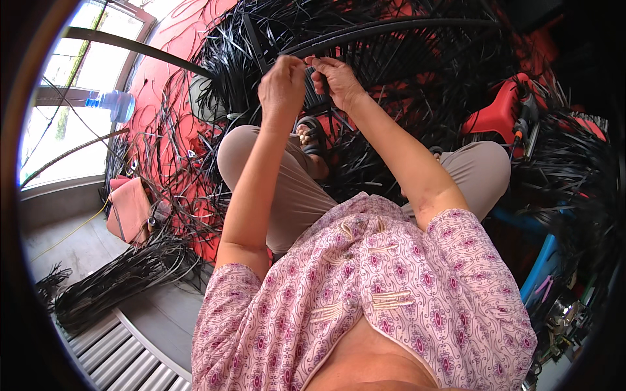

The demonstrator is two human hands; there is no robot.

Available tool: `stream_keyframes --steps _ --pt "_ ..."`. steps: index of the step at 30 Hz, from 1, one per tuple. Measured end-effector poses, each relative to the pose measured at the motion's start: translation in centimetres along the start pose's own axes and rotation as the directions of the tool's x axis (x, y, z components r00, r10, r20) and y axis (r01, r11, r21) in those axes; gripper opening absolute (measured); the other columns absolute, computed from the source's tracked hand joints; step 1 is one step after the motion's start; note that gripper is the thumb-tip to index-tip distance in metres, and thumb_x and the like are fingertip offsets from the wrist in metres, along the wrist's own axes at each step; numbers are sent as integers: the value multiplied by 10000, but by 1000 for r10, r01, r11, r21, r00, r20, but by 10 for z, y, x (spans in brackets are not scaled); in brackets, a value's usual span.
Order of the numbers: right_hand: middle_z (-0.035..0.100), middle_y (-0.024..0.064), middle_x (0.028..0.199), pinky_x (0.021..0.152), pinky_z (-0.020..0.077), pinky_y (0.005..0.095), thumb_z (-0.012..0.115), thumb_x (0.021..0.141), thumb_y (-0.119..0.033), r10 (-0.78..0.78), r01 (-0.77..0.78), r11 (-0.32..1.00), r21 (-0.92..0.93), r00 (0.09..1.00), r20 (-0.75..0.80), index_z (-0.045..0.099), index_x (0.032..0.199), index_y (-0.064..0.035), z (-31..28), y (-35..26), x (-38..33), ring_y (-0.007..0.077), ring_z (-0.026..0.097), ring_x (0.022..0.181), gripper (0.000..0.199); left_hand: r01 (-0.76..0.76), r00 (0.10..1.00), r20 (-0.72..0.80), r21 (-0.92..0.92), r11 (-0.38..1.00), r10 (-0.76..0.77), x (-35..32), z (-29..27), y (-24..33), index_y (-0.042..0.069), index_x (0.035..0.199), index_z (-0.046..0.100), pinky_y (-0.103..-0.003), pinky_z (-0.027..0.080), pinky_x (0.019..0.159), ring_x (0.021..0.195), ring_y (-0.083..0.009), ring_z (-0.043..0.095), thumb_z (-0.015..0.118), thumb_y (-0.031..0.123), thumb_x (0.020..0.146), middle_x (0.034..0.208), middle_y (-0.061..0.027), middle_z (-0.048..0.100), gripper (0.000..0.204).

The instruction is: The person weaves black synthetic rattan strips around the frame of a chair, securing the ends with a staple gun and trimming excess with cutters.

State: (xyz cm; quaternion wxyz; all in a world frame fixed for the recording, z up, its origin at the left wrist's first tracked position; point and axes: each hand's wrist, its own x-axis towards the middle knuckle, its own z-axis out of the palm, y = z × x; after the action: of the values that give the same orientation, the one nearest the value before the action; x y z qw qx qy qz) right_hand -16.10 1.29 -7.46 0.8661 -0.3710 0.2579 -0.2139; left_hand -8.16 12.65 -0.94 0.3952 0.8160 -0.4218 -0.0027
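Observation:
Both my arms reach forward over my lap, and the hands meet at the curved black rim [398, 29] of a piece woven from black strips. My left hand [282, 88] is closed, its fingertips pressed together at the rim's left end; what it pinches is too small to make out. Close beside it, my right hand [339, 81] has thumb and fingers curled in a pinch on a thin black strip. A thick mass of loose black strips [228, 55] spreads behind and left of the hands. More woven strips fan out below the rim, partly covered by my right hand.
Red flooring [163, 111] lies under scattered strips. A red plastic stool [495, 111] stands at right, a blue piece [541, 264] below it. At left are a clear blue water jug [120, 105], pink cloth [130, 208], a bundle of black strips [124, 280] and a white slatted surface [117, 355].

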Motion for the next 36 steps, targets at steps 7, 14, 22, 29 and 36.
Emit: stream_keyframes --steps 7,14,22,29,36 --pt "559 -6 652 412 309 215 653 941 -229 -40 38 999 37 998 54 671 1046 -56 4 8 -5 54 420 469 203 -276 903 284 -194 942 323 75 9 -39 75 1065 712 -356 525 717 782 -269 677 658 182 871 889 -99 699 228" --pt "566 -4 671 411 306 209 607 967 -242 2 2 988 154 1000 -27 637 1063 -50 -5 45 -5 53 425 469 216 55 813 566 -309 950 137 97 8 -44 -6 1126 676 -221 500 714 748 -53 581 600 136 952 840 6 654 236" --pt "559 -4 639 374 291 207 633 941 -273 -5 -6 1000 -25 910 -415 671 948 -47 5 50 22 60 438 444 230 300 634 755 -41 953 -167 113 22 -38 24 925 700 -238 470 534 585 -85 574 523 334 1000 699 -14 635 364" --pt "651 53 676 365 337 259 594 939 -269 11 -61 996 -67 818 -575 660 927 -34 -2 65 37 109 523 423 244 469 309 884 180 865 -352 122 22 -9 87 882 710 -234 424 448 531 -89 590 448 360 998 706 -8 673 396" --pt "657 76 667 369 421 278 533 961 -255 69 -82 997 8 773 -631 591 859 -42 9 75 58 166 617 478 244 562 293 869 180 807 -398 117 37 -18 89 857 743 -250 425 435 510 -104 585 544 225 930 702 -20 685 252"
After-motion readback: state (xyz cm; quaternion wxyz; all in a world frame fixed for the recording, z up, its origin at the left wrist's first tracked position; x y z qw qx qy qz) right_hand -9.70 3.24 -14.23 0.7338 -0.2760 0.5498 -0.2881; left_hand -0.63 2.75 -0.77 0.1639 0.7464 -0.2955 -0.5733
